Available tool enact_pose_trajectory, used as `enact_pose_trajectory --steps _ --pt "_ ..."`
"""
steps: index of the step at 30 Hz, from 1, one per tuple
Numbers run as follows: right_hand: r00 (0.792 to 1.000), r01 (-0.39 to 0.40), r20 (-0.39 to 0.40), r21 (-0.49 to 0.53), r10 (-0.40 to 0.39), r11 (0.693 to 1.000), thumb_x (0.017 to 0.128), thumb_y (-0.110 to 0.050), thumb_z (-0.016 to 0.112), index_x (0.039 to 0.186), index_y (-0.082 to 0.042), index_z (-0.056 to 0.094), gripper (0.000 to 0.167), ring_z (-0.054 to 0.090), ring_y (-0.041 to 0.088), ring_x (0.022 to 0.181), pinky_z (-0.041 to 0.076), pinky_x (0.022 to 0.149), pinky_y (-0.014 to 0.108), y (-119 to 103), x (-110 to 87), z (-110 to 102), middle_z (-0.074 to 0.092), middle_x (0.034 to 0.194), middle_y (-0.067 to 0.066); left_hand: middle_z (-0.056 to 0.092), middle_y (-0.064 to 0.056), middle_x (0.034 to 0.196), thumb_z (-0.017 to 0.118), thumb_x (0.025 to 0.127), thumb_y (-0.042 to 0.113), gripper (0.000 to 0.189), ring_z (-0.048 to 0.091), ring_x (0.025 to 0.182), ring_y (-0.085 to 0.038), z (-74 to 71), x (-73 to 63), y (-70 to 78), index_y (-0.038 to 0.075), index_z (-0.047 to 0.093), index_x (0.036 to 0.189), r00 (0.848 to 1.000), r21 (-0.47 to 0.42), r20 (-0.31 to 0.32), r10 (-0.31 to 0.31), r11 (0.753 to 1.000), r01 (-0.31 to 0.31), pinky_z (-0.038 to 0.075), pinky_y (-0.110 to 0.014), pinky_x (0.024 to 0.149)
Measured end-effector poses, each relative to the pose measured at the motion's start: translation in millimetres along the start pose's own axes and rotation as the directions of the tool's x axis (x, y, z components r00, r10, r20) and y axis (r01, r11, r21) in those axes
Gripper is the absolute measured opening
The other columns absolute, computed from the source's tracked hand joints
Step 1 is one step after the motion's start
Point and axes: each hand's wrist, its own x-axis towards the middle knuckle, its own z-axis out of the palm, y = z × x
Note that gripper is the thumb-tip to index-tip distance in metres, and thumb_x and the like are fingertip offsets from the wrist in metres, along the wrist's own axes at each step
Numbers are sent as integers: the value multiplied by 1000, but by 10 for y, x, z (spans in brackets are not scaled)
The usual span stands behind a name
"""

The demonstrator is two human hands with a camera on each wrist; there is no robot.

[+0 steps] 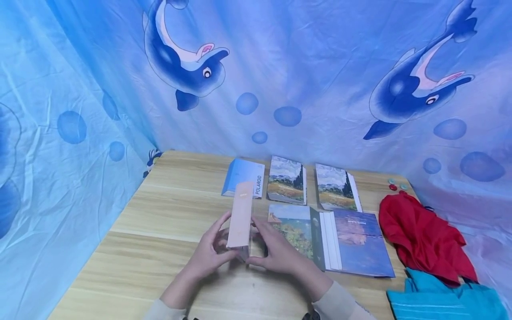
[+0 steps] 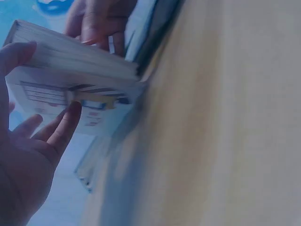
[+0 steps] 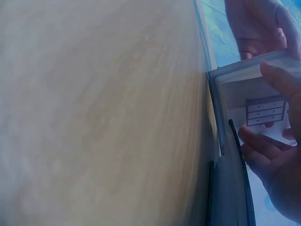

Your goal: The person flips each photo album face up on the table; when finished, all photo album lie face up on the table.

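Upright between both hands stands a thick photo album [image 1: 240, 218] with a pale pink spine facing the head camera. My left hand [image 1: 210, 251] grips it from the left; in the left wrist view its thumb is at the page edges [image 2: 80, 56] and its fingers lie against the printed white cover [image 2: 56, 96]. From the other side my right hand [image 1: 280, 251] holds the album, thumb near the bottom edge. The right wrist view has those fingers [image 3: 263, 143] on a cover bearing a small drawer-cabinet picture [image 3: 265, 112].
Behind the hands lie a blue POLAROID album [image 1: 248, 171] and two landscape-cover albums [image 1: 285, 180] [image 1: 334, 186]. Right of them are a seaside cover [image 1: 294, 222] and a purple album [image 1: 362, 240]. Red cloth [image 1: 420, 235], teal cloth [image 1: 444, 298] and small discs [image 1: 393, 187] sit at the right.
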Motion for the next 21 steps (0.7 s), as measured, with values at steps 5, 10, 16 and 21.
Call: enact_pose_trajectory --steps 5,10,16,21 --pt "1000 0 22 -47 1 999 79 -47 85 163 -14 19 111 40 27 143 37 116 51 3 4 28 38 159 7 25 -17 164 83 79 -1 89 52 129 -47 -74 13 58 8 39 155 998 69 -8 55 996 -55 54 -39 99" --pt "999 -21 23 -49 22 999 80 -49 83 162 -15 21 109 40 27 143 36 116 52 -10 12 51 38 159 9 26 -20 163 85 77 -1 85 55 125 -44 -104 -2 68 4 44 152 994 125 -29 110 987 -105 56 -38 96" --pt "999 -44 29 -55 46 998 81 -50 82 163 -14 20 108 34 30 147 31 118 56 -32 29 72 33 163 11 24 -26 162 85 74 -7 86 59 124 -26 -114 -19 28 -1 44 150 988 98 -58 143 986 -137 57 -38 94" --pt "997 -53 49 -67 56 996 80 -44 84 162 -17 24 106 36 32 146 34 115 59 -45 23 78 33 162 10 26 -27 161 83 72 -12 87 63 120 -13 -203 -83 -17 -4 44 149 993 33 -77 84 996 -82 56 -35 94"
